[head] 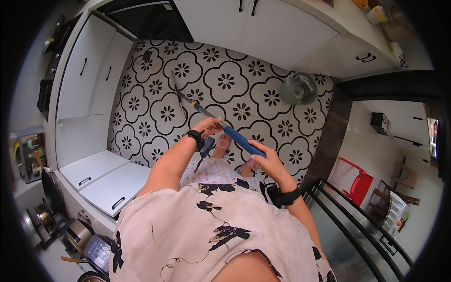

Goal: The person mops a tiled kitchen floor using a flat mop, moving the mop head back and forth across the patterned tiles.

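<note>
A long mop-like pole, with a blue grip and a metal shaft, slants across the middle of the view. My left hand is closed around the shaft just beyond the blue grip. At the near end of that grip, my right hand holds on with the fingers over it. The pole's far end meets a thin flat head, seen nearly edge-on at the patterned tile floor. Dark bands are on both wrists, and a small dark device hangs beside the left one.
A green bin with a plastic liner stands on the floor at right. White cabinets line the left and far sides. A black-framed glass door is at lower right. Pans and appliances stand on the left counter.
</note>
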Demonstrator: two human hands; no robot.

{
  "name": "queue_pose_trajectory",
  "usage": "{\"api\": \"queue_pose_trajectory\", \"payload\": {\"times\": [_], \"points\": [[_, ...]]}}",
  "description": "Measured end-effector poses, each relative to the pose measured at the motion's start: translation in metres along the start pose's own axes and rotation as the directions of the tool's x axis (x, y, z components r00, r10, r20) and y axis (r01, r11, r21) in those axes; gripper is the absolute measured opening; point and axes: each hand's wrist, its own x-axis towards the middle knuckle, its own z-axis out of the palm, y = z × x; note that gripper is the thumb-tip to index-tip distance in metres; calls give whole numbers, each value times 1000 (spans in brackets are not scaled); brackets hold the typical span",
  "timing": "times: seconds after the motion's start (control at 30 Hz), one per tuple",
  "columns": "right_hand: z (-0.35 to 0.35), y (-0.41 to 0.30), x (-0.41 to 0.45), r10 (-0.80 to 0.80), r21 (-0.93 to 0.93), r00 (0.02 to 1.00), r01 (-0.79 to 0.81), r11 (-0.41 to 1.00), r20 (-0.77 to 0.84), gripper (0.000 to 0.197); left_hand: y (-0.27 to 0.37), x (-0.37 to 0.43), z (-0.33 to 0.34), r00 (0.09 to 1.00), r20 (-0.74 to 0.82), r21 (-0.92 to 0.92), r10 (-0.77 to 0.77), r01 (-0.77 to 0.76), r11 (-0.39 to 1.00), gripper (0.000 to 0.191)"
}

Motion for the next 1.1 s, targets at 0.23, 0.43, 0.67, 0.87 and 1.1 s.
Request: {"api": "queue_pose_trajectory", "payload": {"times": [0.23, 0.43, 0.67, 0.87, 1.1], "points": [[-55, -41, -95, 131, -115, 968, -159, 981, -215, 44, -18, -18, 128, 979, 187, 83, -77, 63, 995, 21], [-75, -56, -215, 142, -157, 835, -262, 952, -532, 49, -107, 21, 255, 794, 550, 208, -258, 169, 963, 26], [-72, -66, -243, 292, -32, 687, -418, 908, -665, 49, -140, 20, 309, 779, 458, 320, -428, 305, 897, 24], [-77, -66, -199, 194, -137, 866, -285, 949, -460, 51, -103, 12, 239, 819, 533, 155, -211, 151, 976, 23], [-35, -45, -44, 54, -203, 994, -71, 977, -90, 41, -21, -7, 74, 988, 146, -88, 49, -36, 995, 25]]}}
